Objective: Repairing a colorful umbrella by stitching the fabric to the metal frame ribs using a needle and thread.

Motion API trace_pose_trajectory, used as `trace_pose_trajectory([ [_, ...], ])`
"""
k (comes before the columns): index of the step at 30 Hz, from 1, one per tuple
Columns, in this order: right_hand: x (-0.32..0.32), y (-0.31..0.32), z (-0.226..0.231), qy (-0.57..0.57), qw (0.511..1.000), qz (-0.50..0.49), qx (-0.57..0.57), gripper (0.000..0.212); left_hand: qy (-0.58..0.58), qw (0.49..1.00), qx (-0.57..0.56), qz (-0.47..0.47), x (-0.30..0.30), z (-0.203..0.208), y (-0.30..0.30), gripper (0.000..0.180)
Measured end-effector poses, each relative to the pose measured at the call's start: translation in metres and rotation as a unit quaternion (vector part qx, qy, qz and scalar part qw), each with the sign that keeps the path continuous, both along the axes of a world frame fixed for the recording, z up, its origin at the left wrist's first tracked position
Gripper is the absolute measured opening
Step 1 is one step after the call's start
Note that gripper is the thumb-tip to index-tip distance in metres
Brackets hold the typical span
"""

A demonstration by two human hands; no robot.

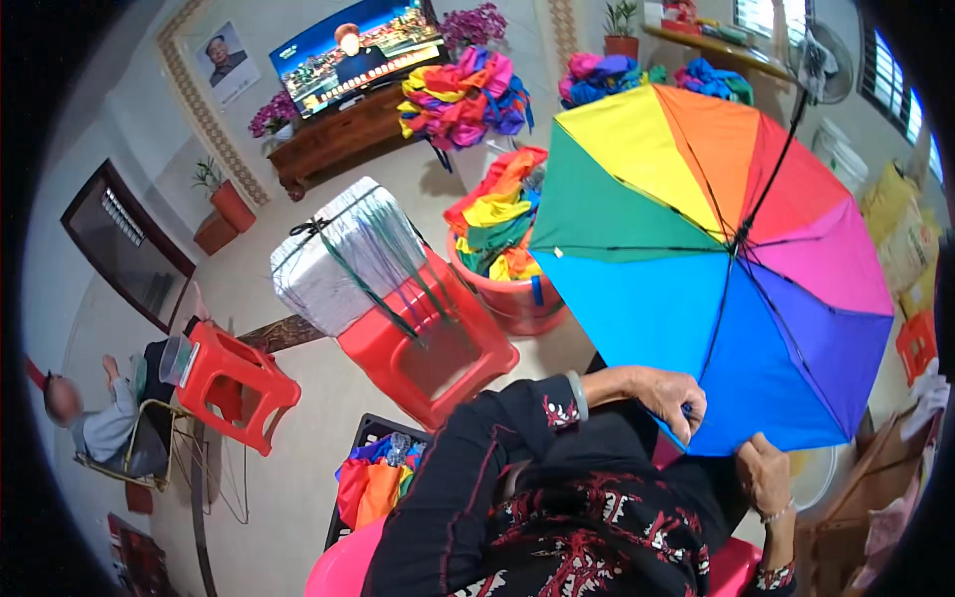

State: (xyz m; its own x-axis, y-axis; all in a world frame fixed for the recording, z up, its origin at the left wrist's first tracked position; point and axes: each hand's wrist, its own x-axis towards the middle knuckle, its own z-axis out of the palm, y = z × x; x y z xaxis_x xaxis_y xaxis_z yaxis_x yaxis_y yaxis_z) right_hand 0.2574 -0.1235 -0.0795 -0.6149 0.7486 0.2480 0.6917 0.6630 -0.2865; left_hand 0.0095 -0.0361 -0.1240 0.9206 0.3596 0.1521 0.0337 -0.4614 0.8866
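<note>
An open umbrella (637, 308) with panels in many colours is spread before me, its inner side with black ribs and shaft facing me. My left hand (672, 400) is closed in a pinch at the near edge of the blue panel. A small dark bit shows between its fingers, too small to name. To its right, my right hand (764, 476) pinches the hem of the same blue panel between thumb and fingers. The shaft rises from the hub toward the upper right.
A red stool (438, 338) bears a silvery bundle (348, 259) with dark strands hanging off. Beside it stands a red tub (517, 308) of colourful folded fabric. At lower left is a black crate (373, 430) with more fabric. A seated person (109, 418) is at far left.
</note>
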Motion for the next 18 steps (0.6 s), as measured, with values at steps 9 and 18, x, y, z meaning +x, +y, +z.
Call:
trace_pose_trajectory([
  [9, 0.012, 0.008, -0.001, -0.037, 0.999, 0.006, 0.032, 0.014, 0.017, 0.994, -0.036, 0.099, -0.013, -0.003, 0.008, 0.024],
  [18, 0.021, 0.004, 0.006, -0.059, 0.998, 0.006, 0.013, 0.014, 0.025, 0.989, 0.079, 0.122, -0.012, -0.022, 0.024, 0.024],
])
